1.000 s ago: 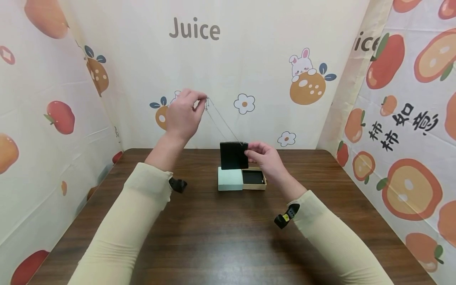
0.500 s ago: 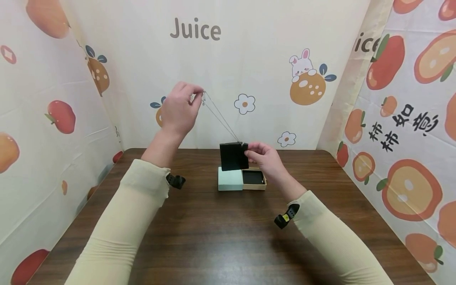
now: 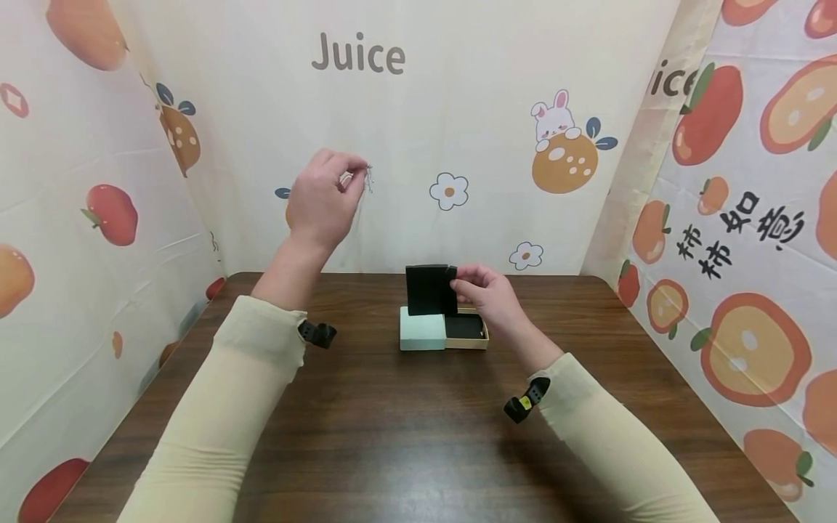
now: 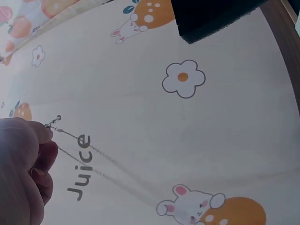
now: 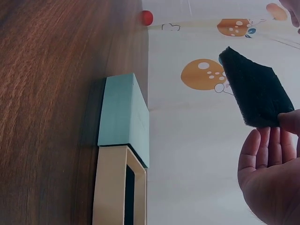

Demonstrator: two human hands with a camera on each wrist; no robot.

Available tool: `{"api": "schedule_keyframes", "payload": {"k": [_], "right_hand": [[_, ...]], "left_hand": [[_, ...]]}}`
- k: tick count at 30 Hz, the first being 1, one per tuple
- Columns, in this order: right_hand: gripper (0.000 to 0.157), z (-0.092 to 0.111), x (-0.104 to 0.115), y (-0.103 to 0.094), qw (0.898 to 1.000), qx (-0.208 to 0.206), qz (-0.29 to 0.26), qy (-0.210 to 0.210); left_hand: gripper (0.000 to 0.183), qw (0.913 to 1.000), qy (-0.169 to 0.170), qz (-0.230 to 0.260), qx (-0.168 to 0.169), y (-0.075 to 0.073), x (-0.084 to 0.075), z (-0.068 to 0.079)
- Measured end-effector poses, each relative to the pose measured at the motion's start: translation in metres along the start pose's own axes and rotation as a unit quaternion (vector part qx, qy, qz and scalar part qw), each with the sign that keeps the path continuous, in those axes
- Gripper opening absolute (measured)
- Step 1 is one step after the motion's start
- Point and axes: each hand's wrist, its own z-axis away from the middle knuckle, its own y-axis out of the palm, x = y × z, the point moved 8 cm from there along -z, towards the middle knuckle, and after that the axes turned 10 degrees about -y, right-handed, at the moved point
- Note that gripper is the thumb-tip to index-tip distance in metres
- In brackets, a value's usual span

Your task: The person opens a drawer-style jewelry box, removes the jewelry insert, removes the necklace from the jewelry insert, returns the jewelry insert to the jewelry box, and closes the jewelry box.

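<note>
Between thumb and fingertips my left hand [image 3: 325, 197] pinches a thin silver necklace [image 4: 70, 136], raised in front of the back wall. The chain hangs down from the fingers, its lower part blurred in the left wrist view, and a small clasp end shows at the fingertips. My right hand [image 3: 489, 292] holds a square black foam pad [image 3: 430, 290] upright by its right edge, thumb on the near face. Right behind and below the pad stands a small jewellery box: a pale mint lid [image 3: 422, 334] on the left, an open tan tray [image 3: 467, 344] with black lining on the right.
A dark brown wooden table [image 3: 392, 436] lies under both arms. Fruit-printed cloth walls [image 3: 484, 87] rise at the back and on both sides. Each wrist carries a black strapped camera [image 3: 317, 334].
The chain, which earlier ran from the left hand down to the pad's top edge, has come off the pad and now hangs freely. My left hand has moved left; the right hand has barely moved.
</note>
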Motion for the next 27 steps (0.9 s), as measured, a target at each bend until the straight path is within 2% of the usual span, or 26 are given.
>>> {"api": "schedule_keyframes", "payload": {"k": [3,8,15,27], "right_hand": [[0.019,0.0,0.001,0.0,1.0,0.0,0.0,0.0],[0.018,0.0,0.002,0.0,1.0,-0.001,-0.001,-0.002],[0.017,0.0,0.002,0.0,1.0,-0.002,-0.003,-0.002],[0.018,0.001,0.003,-0.004,1.0,-0.009,-0.007,0.0]], "left_hand": [[0.02,0.9999,0.004,0.009,0.006,-0.001,0.005,-0.001],[0.019,0.9994,-0.016,0.028,0.012,-0.006,0.021,-0.001],[0.019,0.9977,-0.027,0.038,0.049,-0.005,0.033,0.003],[0.023,0.9901,-0.08,-0.013,0.114,0.0,0.065,0.017]]}}
